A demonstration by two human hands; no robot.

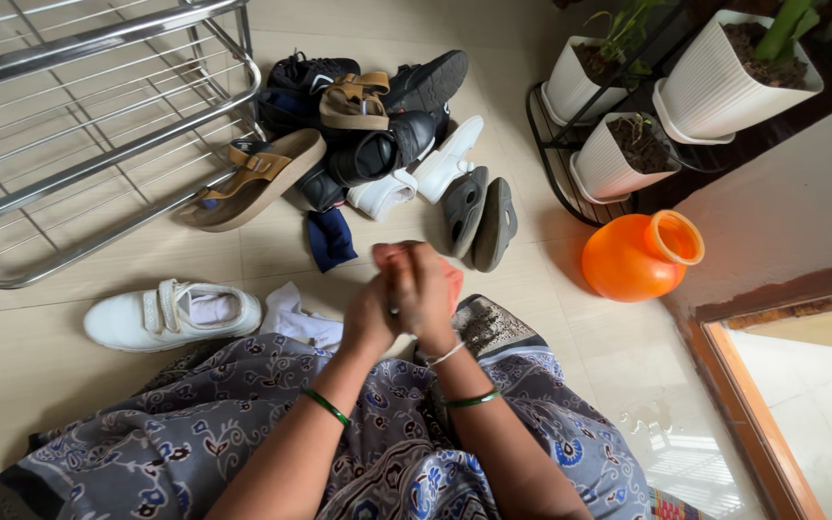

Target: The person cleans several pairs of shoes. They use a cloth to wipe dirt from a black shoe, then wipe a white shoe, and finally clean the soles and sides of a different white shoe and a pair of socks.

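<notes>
Patterned skirt (243, 433) nearest. Both hands (406, 299) clasped together; contents hidden, cannot tell. White shoe (170, 313) nearby looks light, stiff-soled; grip its heel.

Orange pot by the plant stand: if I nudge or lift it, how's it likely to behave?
The orange pot lies on its side on the smooth tile floor, and its body is round, so a push would probably roll it. It looks like glossy plastic, so likely light, rigid and a bit slippery. The flared mouth probably offers the surest grip.
</notes>
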